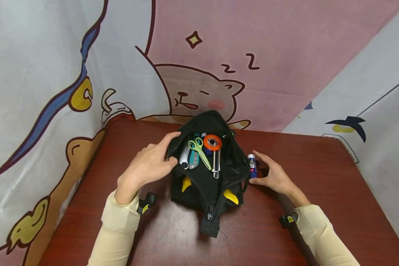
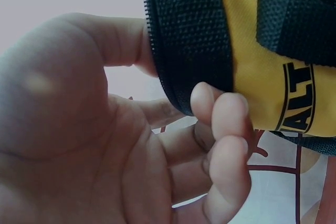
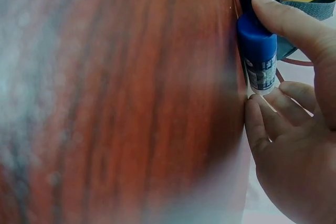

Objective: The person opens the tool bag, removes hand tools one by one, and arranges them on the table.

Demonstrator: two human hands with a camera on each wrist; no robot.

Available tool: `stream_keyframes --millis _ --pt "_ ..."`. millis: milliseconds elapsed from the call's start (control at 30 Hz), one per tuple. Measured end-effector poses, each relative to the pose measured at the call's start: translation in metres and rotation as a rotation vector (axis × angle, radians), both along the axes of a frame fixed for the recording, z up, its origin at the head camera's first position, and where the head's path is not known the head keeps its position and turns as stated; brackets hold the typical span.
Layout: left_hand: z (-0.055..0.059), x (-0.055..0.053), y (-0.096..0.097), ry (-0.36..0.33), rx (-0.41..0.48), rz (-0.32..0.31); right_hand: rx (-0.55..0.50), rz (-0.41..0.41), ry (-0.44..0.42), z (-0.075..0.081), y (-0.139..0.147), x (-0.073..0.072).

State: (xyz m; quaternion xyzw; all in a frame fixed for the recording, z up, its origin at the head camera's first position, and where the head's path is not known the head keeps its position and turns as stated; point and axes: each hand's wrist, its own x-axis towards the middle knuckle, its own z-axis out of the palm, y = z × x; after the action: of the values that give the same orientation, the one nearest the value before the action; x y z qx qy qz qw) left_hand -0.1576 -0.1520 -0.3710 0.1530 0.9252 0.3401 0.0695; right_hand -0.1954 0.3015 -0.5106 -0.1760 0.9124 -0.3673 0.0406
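Evidently the glue stick (image 1: 252, 168) was a light, rigid little cylinder, smooth enough to slip and round enough to roll, so the safest hold seemed to be about the middle of its barrel; little about it looked fragile. It had a blue cap at one end, a white band at the other and a dark printed label between, and it lay just beside the right flank of the black bag (image 1: 234, 166). The right hand (image 1: 275, 177) pinched it end to end, thumb at the blue cap and a fingertip at the white end, with the other fingers loosely bent behind. The bag looked soft and likely to sag, its zipped edge probably the firmest place to take hold. Its mouth gaped wide, and in the left wrist view a yellow panel (image 2: 262, 87) showed part of some black lettering. The left hand (image 1: 149, 164) held the left rim, thumb and fingers curled about the edge, though the thumb's tip was hidden behind it. Inside the mouth were green-handled scissors (image 1: 205, 159), an orange ring-shaped roll (image 1: 212, 147), a snap-blade knife (image 1: 216, 164), a teal tool (image 1: 194, 159) and a silver one. Beneath everything spread a reddish-brown table (image 1: 173, 236), and behind hung a cloth (image 1: 276, 44) printed with a sleeping bear.
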Motion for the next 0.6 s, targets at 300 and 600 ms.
stream_keyframes --millis 300,600 --pt "-0.0006 0.0003 0.0 0.001 0.005 -0.001 -0.004 0.015 -0.036 0.0014 0.0002 0.0011" --pt "-0.0013 -0.0001 -0.0002 0.01 -0.001 0.0 -0.015 0.03 -0.024 0.002 -0.0003 0.0007"
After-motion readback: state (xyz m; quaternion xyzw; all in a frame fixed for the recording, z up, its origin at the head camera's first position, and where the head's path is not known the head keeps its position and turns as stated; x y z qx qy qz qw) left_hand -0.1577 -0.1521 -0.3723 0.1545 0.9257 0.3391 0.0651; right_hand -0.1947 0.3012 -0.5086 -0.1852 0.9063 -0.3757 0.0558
